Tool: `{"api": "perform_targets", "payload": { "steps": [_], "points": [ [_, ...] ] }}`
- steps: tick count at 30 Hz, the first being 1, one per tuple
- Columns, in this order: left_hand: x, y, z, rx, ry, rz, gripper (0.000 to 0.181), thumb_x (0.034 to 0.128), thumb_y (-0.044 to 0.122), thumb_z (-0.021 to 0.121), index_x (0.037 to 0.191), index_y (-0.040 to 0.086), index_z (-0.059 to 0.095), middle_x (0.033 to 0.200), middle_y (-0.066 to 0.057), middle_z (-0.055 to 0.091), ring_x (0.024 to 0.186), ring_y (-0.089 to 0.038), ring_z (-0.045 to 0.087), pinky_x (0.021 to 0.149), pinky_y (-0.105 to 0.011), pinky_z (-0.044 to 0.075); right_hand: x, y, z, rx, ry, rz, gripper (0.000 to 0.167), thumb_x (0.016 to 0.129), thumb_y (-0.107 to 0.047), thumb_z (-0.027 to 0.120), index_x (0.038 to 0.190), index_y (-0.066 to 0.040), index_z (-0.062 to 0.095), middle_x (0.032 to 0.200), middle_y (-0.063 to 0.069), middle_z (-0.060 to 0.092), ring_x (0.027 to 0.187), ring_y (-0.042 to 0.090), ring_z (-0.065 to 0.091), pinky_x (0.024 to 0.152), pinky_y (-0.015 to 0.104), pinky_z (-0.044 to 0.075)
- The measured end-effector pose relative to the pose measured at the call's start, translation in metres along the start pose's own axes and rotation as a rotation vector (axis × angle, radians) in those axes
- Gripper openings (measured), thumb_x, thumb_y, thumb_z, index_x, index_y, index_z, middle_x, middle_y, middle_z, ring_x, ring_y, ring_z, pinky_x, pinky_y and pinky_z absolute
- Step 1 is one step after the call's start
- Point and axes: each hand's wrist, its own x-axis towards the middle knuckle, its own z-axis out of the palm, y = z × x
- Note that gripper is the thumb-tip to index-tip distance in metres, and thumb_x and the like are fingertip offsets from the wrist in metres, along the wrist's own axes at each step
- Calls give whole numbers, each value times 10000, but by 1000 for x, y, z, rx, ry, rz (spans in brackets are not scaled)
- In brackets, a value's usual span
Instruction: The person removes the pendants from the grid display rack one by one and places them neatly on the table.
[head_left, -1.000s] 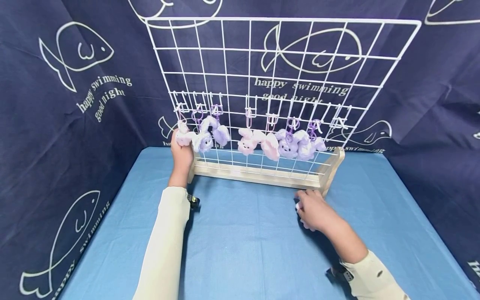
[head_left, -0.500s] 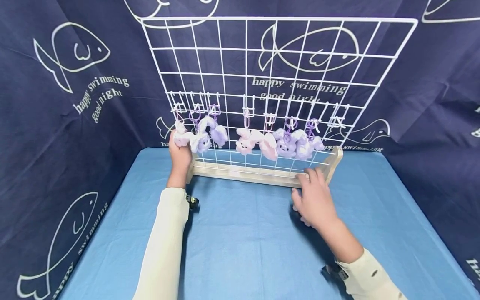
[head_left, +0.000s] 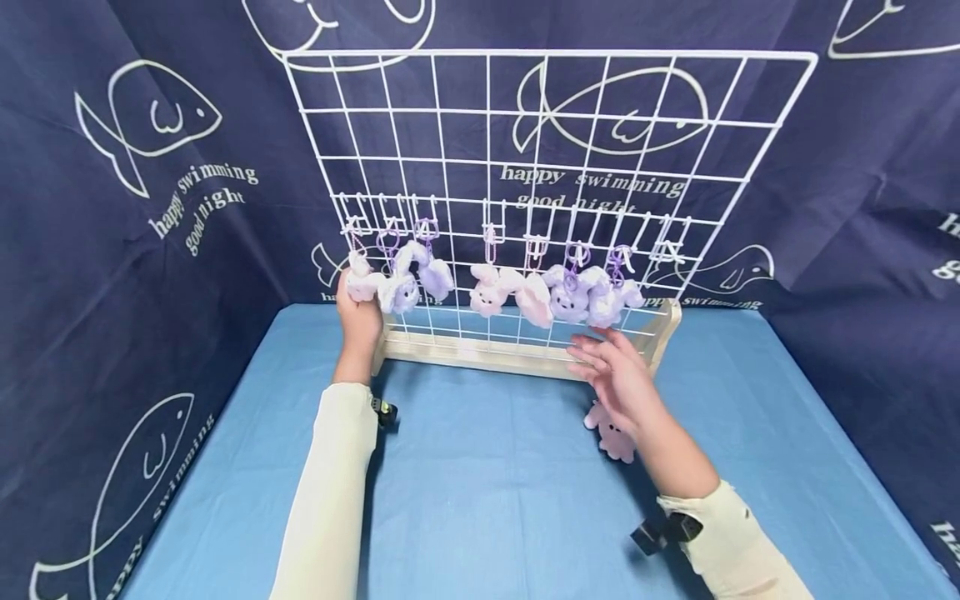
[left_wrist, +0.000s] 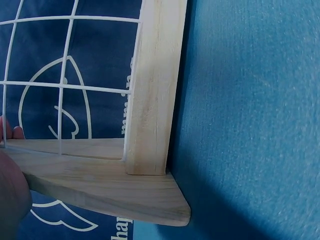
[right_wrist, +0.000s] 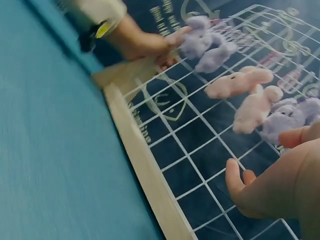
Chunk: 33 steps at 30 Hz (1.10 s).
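A white wire grid rack on a wooden stand carries several pink and purple plush bunny keychains on hooks. My left hand grips the left wooden upright, with thumb and fingertips on either side of it in the left wrist view. Fingers loosely spread, my right hand hovers before the rack's lower right, holding nothing. Just above its fingertips hang a purple bunny and a paler one. On the table, partly under that hand, lies a pink plush bunny.
At the rack's right end is a hook with no bunny on it. Blue cloth covers the table. Dark blue fabric printed with fish encloses the back and sides.
My right hand has let go of the pink bunny on the table, risen toward the rack and turned, its fingers spreading. The left hand keeps its hold; the head view has tilted slightly.
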Motion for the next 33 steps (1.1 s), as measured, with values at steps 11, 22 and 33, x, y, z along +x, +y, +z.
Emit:
{"api": "perform_targets", "payload": {
  "steps": [11, 22, 33],
  "points": [
    [-6, 11, 5, -20, 39, 8, 213, 1004, 17, 602, 1149, -140, 612, 978, -70, 587, 954, -98, 508, 928, -233, 386, 3, -2, 6, 317, -49, -42, 291, 1068, -122, 328, 1312, -202, 467, 1267, -9, 667, 1486, 282, 421, 1321, 472, 265],
    [-15, 37, 5, -7, 28, 0, 260, 1008, 48, 594, 1161, -162, 602, 1088, -282, 609, 1048, -234, 551, 975, -279, 404, 5, -3, 6, 491, -58, -171, 185, 1072, -150, 531, 976, -172, 687, 1120, -8, 743, 1195, 210, 684, 1019, 361, 560],
    [-14, 36, 5, -12, 29, 0, 254, 1003, 28, 599, 1162, -170, 597, 1111, -304, 618, 1106, -341, 560, 1028, -358, 409, -4, -11, 15, 494, -2, -194, 141, 1063, -90, 553, 1167, -183, 576, 1067, -3, 716, 1072, 202, 684, 1022, 349, 544]
  ]
}}
